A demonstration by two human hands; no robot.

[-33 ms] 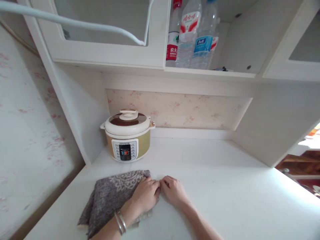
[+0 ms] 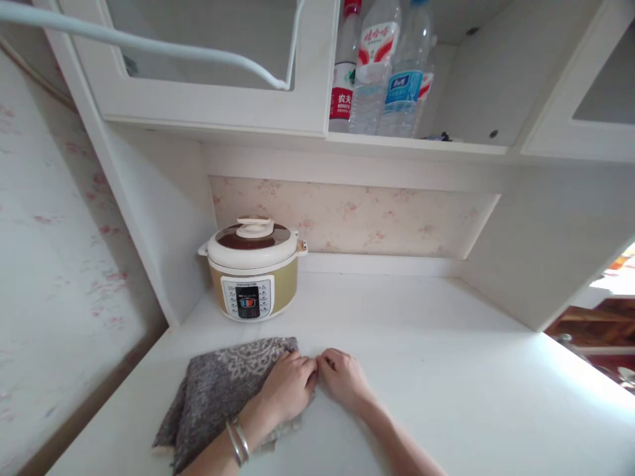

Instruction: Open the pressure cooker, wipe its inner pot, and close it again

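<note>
A folded grey cloth (image 2: 218, 383) with a pale lace-like pattern lies on the white countertop (image 2: 397, 330). My left hand (image 2: 292, 383), with two silver bangles at the wrist, rests on the cloth's right edge, its fingers curled over it. Close beside it, my right hand (image 2: 344, 377) is closed on the countertop just right of the cloth. The two hands nearly touch at the fingertips. What lies under the right fingers is hidden.
Behind the cloth stands a white and olive-green electric cooker (image 2: 253, 271) with a brown-topped lid. Several plastic bottles (image 2: 367, 73) stand in the open cabinet above. A white cabinet door (image 2: 213, 106) and a pale bar (image 2: 163, 49) hang over the upper left.
</note>
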